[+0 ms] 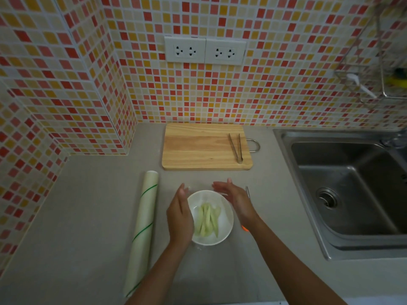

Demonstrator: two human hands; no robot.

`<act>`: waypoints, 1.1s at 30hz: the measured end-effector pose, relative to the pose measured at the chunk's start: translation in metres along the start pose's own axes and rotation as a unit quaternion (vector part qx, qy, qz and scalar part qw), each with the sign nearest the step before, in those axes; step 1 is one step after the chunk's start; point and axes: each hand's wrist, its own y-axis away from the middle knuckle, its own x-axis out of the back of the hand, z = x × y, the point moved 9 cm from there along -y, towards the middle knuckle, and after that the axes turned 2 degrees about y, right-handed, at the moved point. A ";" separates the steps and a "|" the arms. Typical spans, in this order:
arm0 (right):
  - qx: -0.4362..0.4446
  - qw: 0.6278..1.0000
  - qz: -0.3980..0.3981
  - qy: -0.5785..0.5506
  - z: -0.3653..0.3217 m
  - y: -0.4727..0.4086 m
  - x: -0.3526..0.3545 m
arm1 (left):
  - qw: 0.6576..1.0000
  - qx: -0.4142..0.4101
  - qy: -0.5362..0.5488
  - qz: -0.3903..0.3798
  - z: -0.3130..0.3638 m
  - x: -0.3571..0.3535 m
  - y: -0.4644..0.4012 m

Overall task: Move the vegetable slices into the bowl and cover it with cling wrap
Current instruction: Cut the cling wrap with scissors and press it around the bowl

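A white bowl (pixel 222 230) stands on the grey counter near the front, with several pale green vegetable slices (pixel 208 219) lying in it. A clear film seems to lie over the bowl and the counter around it, faint and hard to make out. My left hand (pixel 179 219) is at the bowl's left side with straight fingers, palm turned inward. My right hand (pixel 234 198) is at the bowl's upper right rim, fingers straight. A roll of cling wrap (pixel 144 227) with green lines lies to the left of the bowl.
A wooden cutting board (pixel 202 148) sits at the back by the tiled wall, with metal tongs (pixel 236 147) on its right part. A steel sink (pixel 348 186) fills the right side. A thin metal tool with an orange part (pixel 247 192) lies behind my right hand.
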 end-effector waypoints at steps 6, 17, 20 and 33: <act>-0.043 0.993 -0.108 -0.008 0.007 0.003 -0.026 | 0.997 -0.020 -0.072 -0.010 -0.006 -0.008 0.003; -0.121 0.985 -0.119 0.003 0.023 -0.003 -0.028 | 0.982 -0.065 -0.091 -0.152 0.000 -0.028 -0.021; -0.101 0.990 -0.095 0.012 0.024 -0.004 -0.022 | 0.976 -0.070 -0.091 -0.184 0.000 -0.034 -0.028; -0.031 0.982 0.141 -0.121 0.043 0.017 0.003 | 0.944 0.155 0.256 0.136 -0.047 0.017 0.012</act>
